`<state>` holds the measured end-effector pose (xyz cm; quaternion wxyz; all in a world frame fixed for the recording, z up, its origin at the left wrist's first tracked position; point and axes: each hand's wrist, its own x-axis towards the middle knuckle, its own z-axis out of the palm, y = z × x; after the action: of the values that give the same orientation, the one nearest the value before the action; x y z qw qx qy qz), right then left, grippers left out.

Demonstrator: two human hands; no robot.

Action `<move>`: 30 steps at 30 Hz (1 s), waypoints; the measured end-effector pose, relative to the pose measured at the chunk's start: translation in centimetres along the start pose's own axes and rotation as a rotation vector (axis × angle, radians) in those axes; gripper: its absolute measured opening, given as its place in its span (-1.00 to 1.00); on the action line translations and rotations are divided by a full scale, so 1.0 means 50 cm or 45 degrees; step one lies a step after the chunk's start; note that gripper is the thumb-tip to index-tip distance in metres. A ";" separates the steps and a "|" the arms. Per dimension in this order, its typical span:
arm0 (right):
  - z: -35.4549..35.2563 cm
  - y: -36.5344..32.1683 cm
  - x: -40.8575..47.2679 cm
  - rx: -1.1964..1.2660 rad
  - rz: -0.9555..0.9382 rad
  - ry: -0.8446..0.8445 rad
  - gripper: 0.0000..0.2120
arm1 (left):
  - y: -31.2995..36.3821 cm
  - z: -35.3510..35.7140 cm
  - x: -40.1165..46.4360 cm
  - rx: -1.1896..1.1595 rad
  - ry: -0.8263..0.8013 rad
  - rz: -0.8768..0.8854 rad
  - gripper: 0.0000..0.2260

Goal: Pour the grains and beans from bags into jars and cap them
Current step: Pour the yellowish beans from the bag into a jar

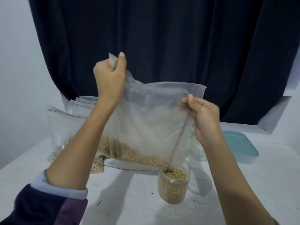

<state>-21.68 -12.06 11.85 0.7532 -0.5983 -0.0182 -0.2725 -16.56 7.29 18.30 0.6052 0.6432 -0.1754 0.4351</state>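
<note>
Left hand (pixel 110 75) grips the raised corner of the clear zip bag (pixel 151 120); the bag hangs tilted above the jar (pixel 173 185), its lowest corner at the jar's mouth, tan beans (pixel 129 153) gathered there. Right hand (pixel 204 117) pinches the bag's zip edge above the jar.

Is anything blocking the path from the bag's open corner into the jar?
Nothing visible. The bag, held by the left hand and right hand, has its corner right over the uncapped jar.
</note>
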 end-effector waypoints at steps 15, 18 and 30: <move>0.002 0.001 0.003 -0.064 -0.015 -0.013 -0.79 | -0.005 -0.004 0.006 0.010 0.007 -0.003 -0.51; 0.002 -0.003 0.002 -0.070 -0.021 -0.025 -0.80 | -0.003 -0.005 0.006 0.003 0.017 -0.001 -0.51; 0.004 0.000 -0.008 -0.049 -0.074 -0.006 -0.80 | 0.002 -0.007 0.003 -0.024 0.056 0.052 -0.50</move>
<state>-21.98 -11.70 11.78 0.7333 -0.6126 -0.0322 -0.2932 -16.66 7.67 18.44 0.6060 0.6238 -0.1793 0.4598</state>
